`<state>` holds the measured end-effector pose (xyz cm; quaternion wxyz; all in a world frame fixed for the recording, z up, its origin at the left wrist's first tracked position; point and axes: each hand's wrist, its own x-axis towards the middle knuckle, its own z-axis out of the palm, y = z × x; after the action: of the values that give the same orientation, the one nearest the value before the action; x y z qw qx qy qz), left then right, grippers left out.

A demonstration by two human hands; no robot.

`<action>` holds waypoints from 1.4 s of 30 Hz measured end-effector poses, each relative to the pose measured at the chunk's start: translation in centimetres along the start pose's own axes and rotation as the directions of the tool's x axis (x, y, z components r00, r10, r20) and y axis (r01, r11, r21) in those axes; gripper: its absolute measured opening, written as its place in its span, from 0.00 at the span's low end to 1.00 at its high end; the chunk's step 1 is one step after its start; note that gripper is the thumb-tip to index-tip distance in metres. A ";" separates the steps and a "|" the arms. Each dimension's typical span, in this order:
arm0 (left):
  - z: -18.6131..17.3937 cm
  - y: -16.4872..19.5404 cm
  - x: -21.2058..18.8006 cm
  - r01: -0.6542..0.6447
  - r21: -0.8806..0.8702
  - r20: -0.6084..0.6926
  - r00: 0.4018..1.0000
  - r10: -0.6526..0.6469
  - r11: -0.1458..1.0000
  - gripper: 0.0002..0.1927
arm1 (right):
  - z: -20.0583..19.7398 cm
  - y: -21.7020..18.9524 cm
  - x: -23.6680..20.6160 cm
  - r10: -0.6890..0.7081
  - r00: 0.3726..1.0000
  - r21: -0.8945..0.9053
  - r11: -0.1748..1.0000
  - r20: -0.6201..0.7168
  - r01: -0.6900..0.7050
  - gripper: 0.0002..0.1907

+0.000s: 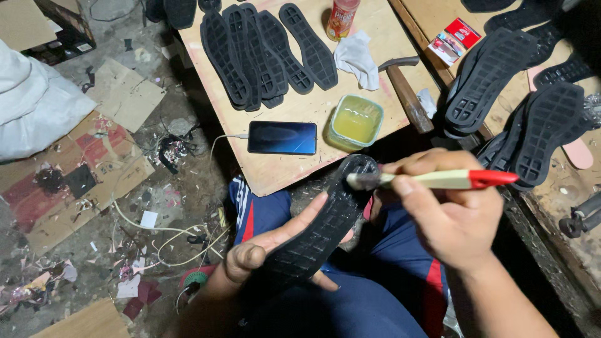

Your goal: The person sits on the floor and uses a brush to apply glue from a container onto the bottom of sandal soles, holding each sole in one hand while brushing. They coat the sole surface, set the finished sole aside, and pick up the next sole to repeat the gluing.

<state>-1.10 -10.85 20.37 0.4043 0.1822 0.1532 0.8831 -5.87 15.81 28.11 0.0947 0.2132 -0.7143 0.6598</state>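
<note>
My left hand [266, 247] holds a black rubber shoe sole [325, 222] from below, over my lap, with the tread side facing up. My right hand [444, 213] grips a brush [438, 179] with a pale handle and a red end. Its dark bristles touch the sole's far tip. Just beyond, on the wooden board [282, 175], stands a small square tub of yellowish glue [355, 122].
Several black soles [263, 50] lie in a row on the board, with a phone [282, 137] on a cable, a white rag [358, 57], a hammer [407, 94] and a can [342, 17]. More soles [519, 94] are stacked on the right bench. Cardboard scraps and wires litter the floor at left.
</note>
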 end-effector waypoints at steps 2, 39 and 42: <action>0.0 0.1 0.0 0.022 0.023 -0.007 1.000 -0.022 1.000 0.69 | 0.6 0.1 0.0 -0.011 1.000 -0.054 0.998 0.027 0.013 0.08; -1.6 -0.9 5.2 -0.306 -0.296 -0.107 0.952 0.287 0.905 0.43 | 4.9 -0.7 -1.6 -0.242 0.943 -0.414 0.853 0.226 0.318 0.11; -1.9 -1.0 5.9 -0.359 -0.218 -0.143 0.932 0.334 0.907 0.44 | 5.6 -1.2 -3.0 -0.271 0.931 -0.357 0.868 0.244 0.346 0.12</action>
<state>-4.84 -5.94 19.45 0.2516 0.1108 0.0306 0.9610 -1.86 10.81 27.32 0.1734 0.3622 -0.7942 0.4560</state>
